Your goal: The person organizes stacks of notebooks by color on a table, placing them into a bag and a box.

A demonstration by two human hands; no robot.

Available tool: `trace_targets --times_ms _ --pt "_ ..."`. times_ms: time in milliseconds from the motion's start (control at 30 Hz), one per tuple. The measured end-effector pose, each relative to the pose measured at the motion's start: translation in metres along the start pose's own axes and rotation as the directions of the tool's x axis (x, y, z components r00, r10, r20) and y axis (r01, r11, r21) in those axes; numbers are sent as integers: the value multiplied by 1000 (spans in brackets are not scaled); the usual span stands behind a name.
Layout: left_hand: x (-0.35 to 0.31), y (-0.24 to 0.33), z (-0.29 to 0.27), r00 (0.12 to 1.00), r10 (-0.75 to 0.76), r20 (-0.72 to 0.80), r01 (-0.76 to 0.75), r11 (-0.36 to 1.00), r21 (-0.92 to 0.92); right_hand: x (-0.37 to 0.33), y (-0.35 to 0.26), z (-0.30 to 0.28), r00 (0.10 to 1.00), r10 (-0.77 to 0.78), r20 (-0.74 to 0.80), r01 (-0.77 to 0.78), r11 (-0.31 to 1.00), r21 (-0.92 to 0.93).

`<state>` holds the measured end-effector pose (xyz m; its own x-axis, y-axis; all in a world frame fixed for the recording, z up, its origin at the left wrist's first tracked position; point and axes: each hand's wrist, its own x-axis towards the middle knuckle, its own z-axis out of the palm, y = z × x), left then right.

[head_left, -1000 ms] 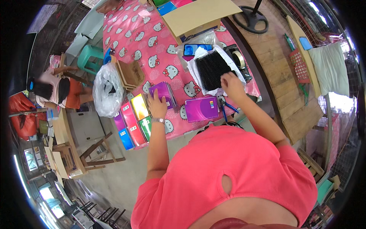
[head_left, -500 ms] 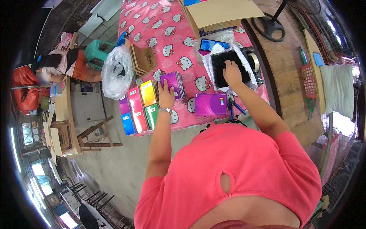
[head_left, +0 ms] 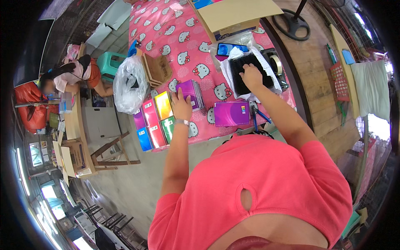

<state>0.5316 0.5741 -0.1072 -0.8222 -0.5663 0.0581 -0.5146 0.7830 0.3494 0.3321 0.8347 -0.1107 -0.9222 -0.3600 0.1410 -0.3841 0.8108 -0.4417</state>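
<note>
My left hand lies with outstretched fingers on a stack of purple spiral notebooks; it rests on the cover without gripping. Beside it are smaller spiral notebooks laid in two rows: yellow, pink, red, green, blue and purple. My right hand reaches onto a black, ridged pile lying on white paper. Its fingers bend down together into the pile, and their tips are hard to make out. Purple covers and blue-handled pliers lie nearer me.
Behind the pile are a phone and a cardboard box. A tape roll stands at the table's right edge. Left are a plastic bag and a brown wooden holder. Another person sits at a side table.
The view has shifted slightly. My left hand stays on the purple notebooks and my right hand on the black pile. The other person at the left has shifted posture.
</note>
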Motion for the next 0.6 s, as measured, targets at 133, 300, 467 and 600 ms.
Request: trace_targets --times_ms 133,300,467,600 --pt "-45 101 -35 774 600 202 -597 798 -84 11 41 11 991 130 -19 -128 988 91" --pt "-97 127 -20 482 866 130 -857 497 -133 25 39 8 970 190 154 -232 917 326" --pt "-90 125 -21 511 820 258 -821 554 -135 11 14 3 980 128 153 -139 989 59" --pt "-73 139 -46 626 751 211 -730 659 -183 22 36 9 978 172 116 -193 959 206"
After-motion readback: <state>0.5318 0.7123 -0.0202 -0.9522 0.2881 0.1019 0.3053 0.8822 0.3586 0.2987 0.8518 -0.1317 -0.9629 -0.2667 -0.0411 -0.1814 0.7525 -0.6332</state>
